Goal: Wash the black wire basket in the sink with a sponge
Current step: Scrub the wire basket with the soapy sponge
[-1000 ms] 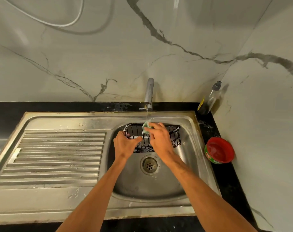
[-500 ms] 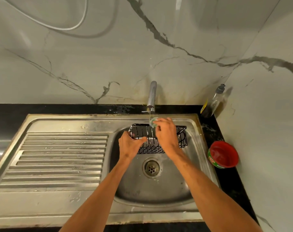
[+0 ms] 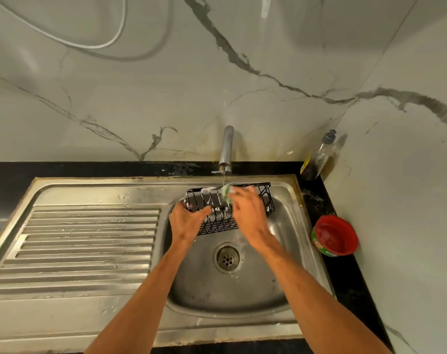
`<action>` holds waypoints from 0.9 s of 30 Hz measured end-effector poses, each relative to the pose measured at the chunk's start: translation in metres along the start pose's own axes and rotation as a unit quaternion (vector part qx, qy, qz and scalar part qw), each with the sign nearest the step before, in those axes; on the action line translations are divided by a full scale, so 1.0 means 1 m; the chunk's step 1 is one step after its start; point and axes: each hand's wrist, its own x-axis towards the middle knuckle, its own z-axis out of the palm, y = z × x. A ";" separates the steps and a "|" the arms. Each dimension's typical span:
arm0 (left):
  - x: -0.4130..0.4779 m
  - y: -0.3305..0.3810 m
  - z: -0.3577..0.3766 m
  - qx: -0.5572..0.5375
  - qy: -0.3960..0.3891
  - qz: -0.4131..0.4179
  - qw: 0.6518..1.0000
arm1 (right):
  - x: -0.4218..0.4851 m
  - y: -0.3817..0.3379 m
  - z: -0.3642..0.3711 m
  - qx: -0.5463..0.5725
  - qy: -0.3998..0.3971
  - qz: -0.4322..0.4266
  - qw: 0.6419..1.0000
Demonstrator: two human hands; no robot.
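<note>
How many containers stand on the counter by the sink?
2. The bottle stands in the back right corner; the red tub stands nearer, right of the sink. Nothing seems hidden.

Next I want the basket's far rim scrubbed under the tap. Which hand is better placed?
Right. The right hand holds the green sponge against the far rim of the black wire basket, just below the tap. The left hand has its grip on the basket's near left end, steadying it.

sponge [image 3: 225, 192] mostly covered, basket [image 3: 265, 199] partly hidden
</note>
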 end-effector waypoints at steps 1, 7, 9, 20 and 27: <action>-0.001 0.000 -0.001 -0.001 0.004 -0.001 1.000 | 0.004 0.011 -0.006 0.011 0.029 0.071 0.997; -0.011 -0.004 -0.008 -0.045 0.014 -0.023 0.999 | -0.005 -0.024 0.008 -0.036 -0.022 -0.101 0.994; -0.014 -0.008 -0.010 -0.045 0.000 -0.035 0.998 | 0.000 -0.005 0.003 -0.041 -0.002 -0.041 0.998; -0.029 -0.020 -0.028 -0.039 0.024 -0.084 0.995 | 0.005 0.007 0.000 -0.009 0.011 0.039 0.999; -0.032 -0.019 -0.033 -0.057 0.027 -0.092 0.994 | 0.005 0.035 -0.018 -0.010 0.064 0.150 0.987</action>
